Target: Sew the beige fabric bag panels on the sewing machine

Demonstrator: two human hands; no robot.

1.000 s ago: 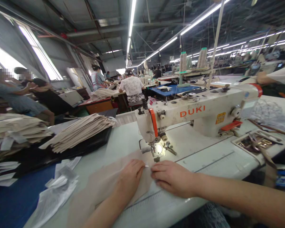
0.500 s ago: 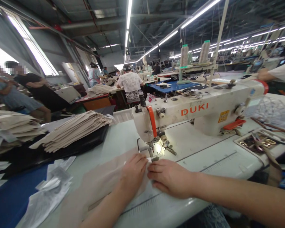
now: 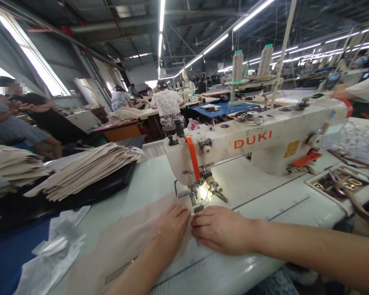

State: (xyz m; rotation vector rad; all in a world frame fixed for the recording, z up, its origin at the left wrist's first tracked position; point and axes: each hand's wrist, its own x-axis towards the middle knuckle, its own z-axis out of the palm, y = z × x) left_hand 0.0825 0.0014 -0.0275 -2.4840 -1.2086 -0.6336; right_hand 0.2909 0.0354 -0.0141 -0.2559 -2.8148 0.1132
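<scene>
A pale beige fabric piece [image 3: 123,229] lies flat on the light green sewing table [image 3: 150,176], its right corner near the needle area of the white DUKI sewing machine [image 3: 264,139]. My left hand [image 3: 172,225] is closed on the fabric near its right edge, fingertips together. Beside it, my right hand [image 3: 221,229] has its fingers pressed together at that same edge, just in front of the presser foot. The fingertips of both hands almost meet. A slot with a metallic strip shows in the fabric beside my left forearm.
Stacked beige fabric pieces [image 3: 89,170] lie on black material at the left, with crumpled white pieces [image 3: 53,250] nearer. A tray of small tools [image 3: 341,184] sits at the right. Several people are farther back.
The view has shifted slightly. The white bit that showed between my fingertips is now mostly hidden, and both hands remain at the fabric's edge near the needle.
</scene>
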